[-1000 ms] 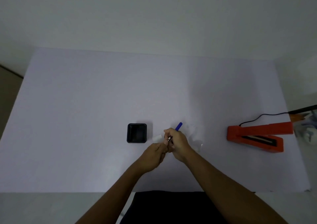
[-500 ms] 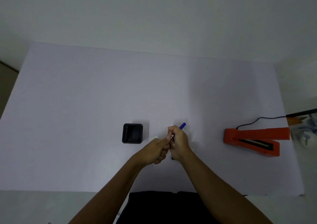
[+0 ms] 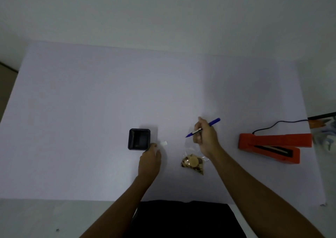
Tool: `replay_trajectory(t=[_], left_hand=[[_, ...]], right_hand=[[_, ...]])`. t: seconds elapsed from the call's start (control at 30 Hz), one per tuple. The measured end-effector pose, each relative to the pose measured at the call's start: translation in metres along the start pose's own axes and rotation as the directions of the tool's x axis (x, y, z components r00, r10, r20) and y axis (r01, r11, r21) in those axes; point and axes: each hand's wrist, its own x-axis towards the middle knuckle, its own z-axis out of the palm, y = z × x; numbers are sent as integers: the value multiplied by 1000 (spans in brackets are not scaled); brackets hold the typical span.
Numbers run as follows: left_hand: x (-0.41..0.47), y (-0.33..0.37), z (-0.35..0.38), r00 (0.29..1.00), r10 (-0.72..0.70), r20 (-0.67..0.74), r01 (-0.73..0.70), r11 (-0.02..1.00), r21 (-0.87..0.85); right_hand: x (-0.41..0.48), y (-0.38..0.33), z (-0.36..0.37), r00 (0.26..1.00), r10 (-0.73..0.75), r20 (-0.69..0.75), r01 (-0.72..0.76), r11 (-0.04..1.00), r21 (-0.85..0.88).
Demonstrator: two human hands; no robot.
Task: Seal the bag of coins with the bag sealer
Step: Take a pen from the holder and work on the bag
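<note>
A clear plastic bag of coins point(image 3: 193, 162) lies on the white table point(image 3: 91, 101), its coins bunched at the near end. My right hand point(image 3: 206, 137) rests over the bag's far, empty end, shut on a blue pen point(image 3: 214, 121) whose tip points left. My left hand point(image 3: 150, 158) lies curled on the table left of the bag, its thumb touching the near right corner of a black square box point(image 3: 139, 139); nothing shows in it. The orange bag sealer point(image 3: 272, 143) sits to the right, its jaw slightly open, apart from both hands.
A small white piece point(image 3: 163, 143) lies just right of the black box, beside my left thumb. The sealer's black cable point(image 3: 272, 124) runs off toward clutter at the table's right edge point(image 3: 325, 134). The wall stands behind the table.
My hands were joined together on the pen over the bag. They have pulled apart: the left went left to the black box, the right kept the pen, and the coin bag is now uncovered.
</note>
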Motion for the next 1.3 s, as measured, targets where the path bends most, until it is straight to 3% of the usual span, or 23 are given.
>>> replay_trajectory(t=[0.1, 0.27, 0.67, 0.83, 0.97, 1.1, 1.3], left_hand=[[8, -9, 6, 997, 77, -5, -76, 993, 88], [19, -20, 8, 980, 190, -56, -179, 972, 152], [35, -24, 12, 961, 272, -49, -263, 953, 149], [37, -29, 12, 944, 329, -7, -316, 913, 258], [32, -35, 14, 923, 379, 69, -380, 865, 329], [24, -37, 11, 908, 406, 103, -416, 847, 331], [23, -36, 10, 913, 381, 142, -407, 847, 341]], right_hand=[[-11, 26, 11, 999, 49, 1, -48, 986, -158], [-17, 53, 13, 994, 94, 54, -83, 979, -185], [3, 84, 23, 988, -75, 132, 120, 917, -381], [0, 99, 37, 952, -267, 149, 305, 800, -517], [3, 120, 49, 924, -332, 188, 380, 759, -529], [6, 136, 55, 840, -443, 312, 539, 617, -574], [22, 153, 56, 830, -442, 342, 544, 500, -674]])
